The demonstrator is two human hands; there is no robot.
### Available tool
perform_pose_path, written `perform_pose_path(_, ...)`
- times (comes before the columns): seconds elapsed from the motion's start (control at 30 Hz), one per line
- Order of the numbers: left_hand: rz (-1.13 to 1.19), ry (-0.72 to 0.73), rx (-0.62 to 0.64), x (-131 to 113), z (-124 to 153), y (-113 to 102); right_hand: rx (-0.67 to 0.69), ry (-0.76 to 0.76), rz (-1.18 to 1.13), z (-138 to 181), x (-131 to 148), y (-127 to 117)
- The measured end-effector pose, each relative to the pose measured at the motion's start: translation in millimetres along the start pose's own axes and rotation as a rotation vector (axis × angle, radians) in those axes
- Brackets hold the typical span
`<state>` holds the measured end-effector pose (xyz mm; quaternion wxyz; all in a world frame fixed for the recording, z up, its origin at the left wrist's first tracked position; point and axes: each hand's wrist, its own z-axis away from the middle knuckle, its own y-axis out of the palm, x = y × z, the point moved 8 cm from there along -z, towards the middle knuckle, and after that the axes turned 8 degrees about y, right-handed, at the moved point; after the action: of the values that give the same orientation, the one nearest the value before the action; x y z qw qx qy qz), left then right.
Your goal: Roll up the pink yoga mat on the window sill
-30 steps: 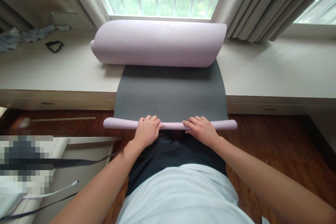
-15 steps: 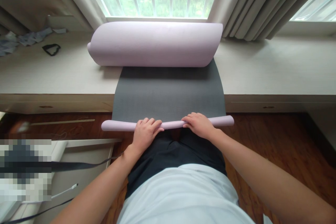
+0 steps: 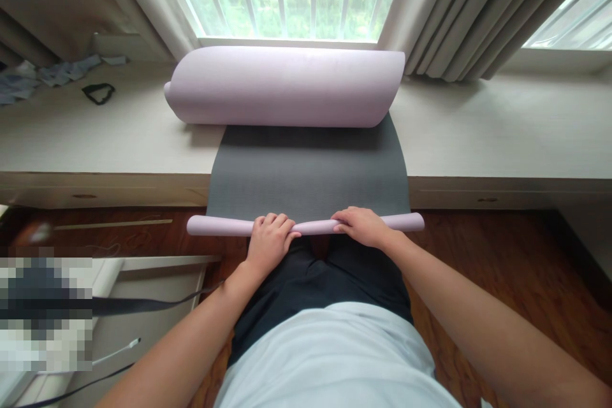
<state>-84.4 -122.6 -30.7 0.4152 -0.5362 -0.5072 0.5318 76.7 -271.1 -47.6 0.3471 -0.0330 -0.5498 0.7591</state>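
Note:
A yoga mat (image 3: 306, 169), lilac on one face and ribbed grey on the other, stretches from the window ledge toward my body. Its far part is a large loose lilac roll (image 3: 287, 86) lying below the window. The near end is curled into a thin lilac roll at my thighs. My left hand (image 3: 271, 239) is wrapped over this thin roll left of its middle, fingers on top and thumb along the near side. To the right, my right hand (image 3: 361, 226) grips the same roll, fingers curled over it. The grey face lies upward between the two rolls.
The pale window ledge (image 3: 488, 134) runs across, with drawers in its front. A black loop (image 3: 98, 94) and crumpled grey pieces (image 3: 69, 70) lie on it at left. Curtains (image 3: 459, 13) flank the window. At lower left, a white-framed surface (image 3: 157, 280) holds a white cable and black straps.
The view has shifted slightly, so the ledge and large roll sit a little lower. Both hands keep their hold on the thin roll, which looks nearly unchanged.

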Motion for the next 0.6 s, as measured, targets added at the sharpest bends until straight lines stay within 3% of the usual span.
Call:
perform_pose_path(0.37,0.012,-0.031,0.106,9,-18,7,-0.221,-0.187,0.302,21,19,5)
perform_pose_path(0.6,-0.007,-0.039,0.118,13,-23,11,-0.311,-0.117,0.354,22,24,8)
